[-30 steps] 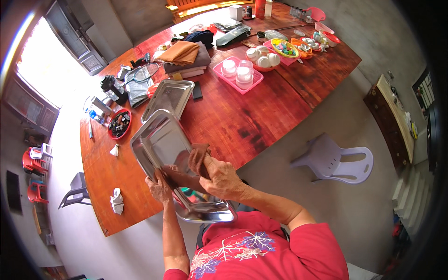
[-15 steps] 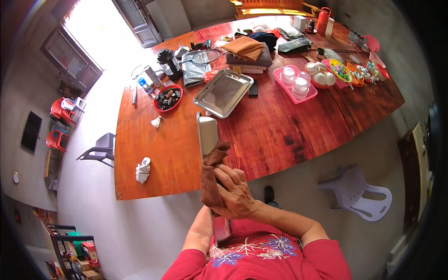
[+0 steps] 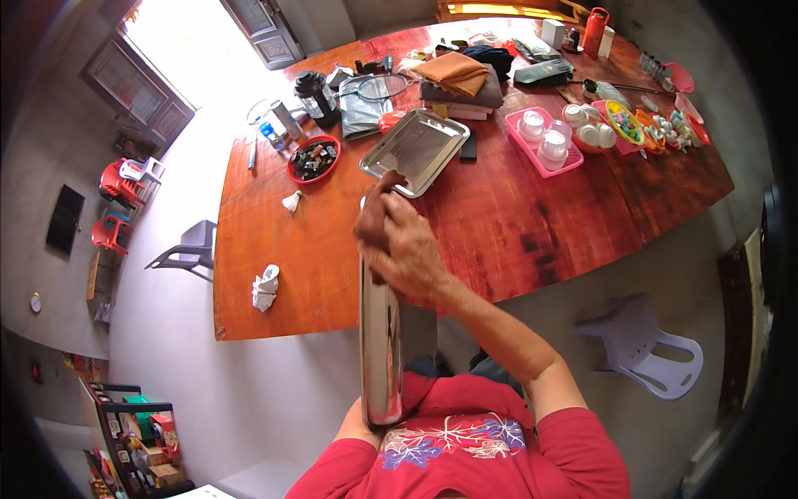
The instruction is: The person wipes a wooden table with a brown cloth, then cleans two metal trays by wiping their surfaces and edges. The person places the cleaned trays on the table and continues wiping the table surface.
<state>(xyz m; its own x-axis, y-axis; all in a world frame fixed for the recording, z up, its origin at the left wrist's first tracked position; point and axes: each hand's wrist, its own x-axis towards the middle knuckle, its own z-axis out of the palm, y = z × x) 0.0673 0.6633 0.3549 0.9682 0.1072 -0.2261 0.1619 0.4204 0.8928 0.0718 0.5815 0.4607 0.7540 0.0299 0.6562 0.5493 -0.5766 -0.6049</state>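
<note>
A shiny metal tray stands on edge in front of my chest, its long side running away from me toward the table. At its far end my right hand is closed on a brown cloth, pressing it over the tray's rim. My left forearm goes behind the tray; the tray hides my left hand, so its fingers do not show. Beyond the cloth, a second metal tray lies flat on the reddish wooden table.
Left of the flat tray are a red bowl of dark pieces, a shuttlecock and crumpled white tissue. A pink basket of cups sits to the right. Plastic chairs stand on the floor either side.
My right hand and the cloth have moved away from me, up to the tray's far end. More of the tray's near part shows. The whole view has shifted slightly.
</note>
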